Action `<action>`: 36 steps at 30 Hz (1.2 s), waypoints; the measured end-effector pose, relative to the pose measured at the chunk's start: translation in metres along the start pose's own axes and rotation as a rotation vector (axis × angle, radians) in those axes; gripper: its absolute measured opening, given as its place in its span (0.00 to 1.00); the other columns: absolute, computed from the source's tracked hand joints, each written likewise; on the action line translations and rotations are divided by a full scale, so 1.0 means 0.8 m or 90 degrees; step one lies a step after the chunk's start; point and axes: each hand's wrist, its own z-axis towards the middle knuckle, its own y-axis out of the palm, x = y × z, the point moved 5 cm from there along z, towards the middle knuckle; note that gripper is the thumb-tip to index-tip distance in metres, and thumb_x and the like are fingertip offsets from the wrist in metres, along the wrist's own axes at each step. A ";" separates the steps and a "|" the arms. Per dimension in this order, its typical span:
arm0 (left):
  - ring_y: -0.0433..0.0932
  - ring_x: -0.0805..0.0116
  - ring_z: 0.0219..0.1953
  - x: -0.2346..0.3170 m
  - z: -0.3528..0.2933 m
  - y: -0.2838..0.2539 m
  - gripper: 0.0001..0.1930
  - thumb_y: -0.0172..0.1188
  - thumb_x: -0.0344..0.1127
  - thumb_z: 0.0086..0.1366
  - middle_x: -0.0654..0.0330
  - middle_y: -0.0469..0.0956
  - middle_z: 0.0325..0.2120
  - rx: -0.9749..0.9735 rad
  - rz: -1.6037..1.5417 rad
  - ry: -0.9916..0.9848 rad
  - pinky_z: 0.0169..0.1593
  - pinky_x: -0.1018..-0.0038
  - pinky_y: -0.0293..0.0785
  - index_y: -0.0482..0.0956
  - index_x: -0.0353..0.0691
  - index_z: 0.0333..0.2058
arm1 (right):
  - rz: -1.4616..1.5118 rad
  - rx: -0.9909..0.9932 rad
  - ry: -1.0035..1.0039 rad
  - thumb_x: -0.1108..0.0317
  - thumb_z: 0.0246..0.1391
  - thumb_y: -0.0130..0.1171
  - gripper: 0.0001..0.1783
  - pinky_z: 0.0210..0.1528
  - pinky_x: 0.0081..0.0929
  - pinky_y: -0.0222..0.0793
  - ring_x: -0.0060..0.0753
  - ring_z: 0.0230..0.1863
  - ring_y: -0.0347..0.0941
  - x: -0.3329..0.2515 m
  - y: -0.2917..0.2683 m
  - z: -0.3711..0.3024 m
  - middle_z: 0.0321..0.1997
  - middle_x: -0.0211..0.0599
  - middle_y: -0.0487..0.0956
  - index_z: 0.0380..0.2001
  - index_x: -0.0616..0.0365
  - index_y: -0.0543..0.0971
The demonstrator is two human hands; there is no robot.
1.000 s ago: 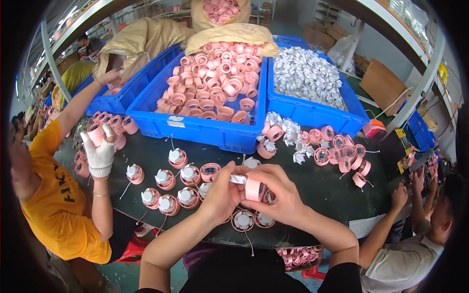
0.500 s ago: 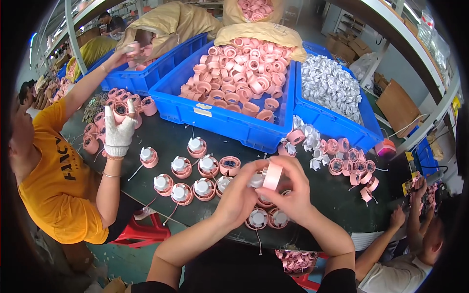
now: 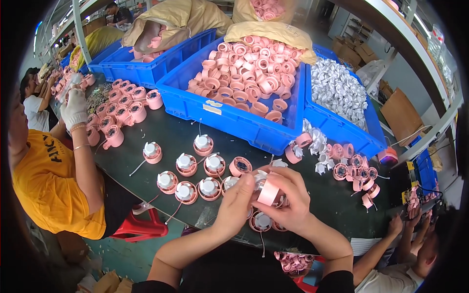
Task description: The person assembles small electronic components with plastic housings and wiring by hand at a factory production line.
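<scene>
Between fingers: pink ring, white part seemingly finned.

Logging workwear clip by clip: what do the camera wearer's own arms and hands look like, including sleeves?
The left hand and right hand are bare, with no gloves, rings or watch showing. The forearms are uncovered; plain black fabric sleeves end near the elbows.

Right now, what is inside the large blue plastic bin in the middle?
The bin holds a heap of short pink plastic rings. A crumpled tan sack covers its far end; what lies there, or beneath the heap, cannot be seen.
</scene>
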 end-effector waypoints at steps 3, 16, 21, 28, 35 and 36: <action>0.70 0.72 0.50 0.003 -0.007 0.001 0.25 0.34 0.45 0.73 0.55 0.70 0.50 0.003 0.051 0.019 0.54 0.77 0.65 0.61 0.29 0.58 | -0.001 0.006 -0.007 0.72 0.29 0.76 0.37 0.46 0.32 0.72 0.43 0.47 0.72 -0.006 0.000 0.002 0.49 0.49 0.71 0.47 0.62 0.71; 0.70 0.70 0.51 0.022 -0.013 0.007 0.22 0.36 0.39 0.72 0.54 0.72 0.50 0.019 0.264 0.184 0.54 0.76 0.64 0.63 0.30 0.57 | -0.077 0.022 -0.038 0.71 0.31 0.74 0.30 0.41 0.31 0.76 0.45 0.43 0.76 -0.022 -0.005 0.004 0.48 0.50 0.72 0.42 0.65 0.74; 0.77 0.69 0.37 0.026 -0.013 0.005 0.21 0.38 0.38 0.72 0.51 0.78 0.39 0.028 0.392 0.250 0.40 0.76 0.72 0.65 0.29 0.55 | -0.084 0.013 -0.040 0.72 0.32 0.74 0.30 0.41 0.31 0.77 0.45 0.42 0.76 -0.026 -0.008 0.008 0.47 0.51 0.73 0.43 0.65 0.74; 0.79 0.63 0.35 0.008 -0.011 0.008 0.22 0.39 0.39 0.71 0.46 0.78 0.37 0.014 0.448 0.271 0.38 0.72 0.73 0.64 0.29 0.56 | -0.126 -0.005 -0.034 0.72 0.33 0.73 0.30 0.39 0.30 0.77 0.44 0.42 0.76 -0.021 -0.016 -0.002 0.47 0.50 0.73 0.43 0.65 0.74; 0.77 0.46 0.36 -0.005 0.027 0.030 0.26 0.48 0.39 0.66 0.40 0.75 0.37 -0.142 0.724 0.220 0.39 0.60 0.73 0.60 0.24 0.56 | -0.184 -0.032 0.175 0.64 0.33 0.73 0.30 0.43 0.33 0.69 0.41 0.41 0.73 0.052 -0.056 -0.043 0.39 0.39 0.77 0.44 0.57 0.75; 0.77 0.48 0.34 -0.003 0.032 0.039 0.26 0.50 0.39 0.65 0.42 0.76 0.36 -0.147 0.796 0.246 0.38 0.60 0.73 0.62 0.25 0.55 | -0.198 0.012 0.214 0.66 0.34 0.72 0.27 0.44 0.29 0.69 0.39 0.40 0.72 0.072 -0.074 -0.056 0.38 0.40 0.77 0.41 0.57 0.74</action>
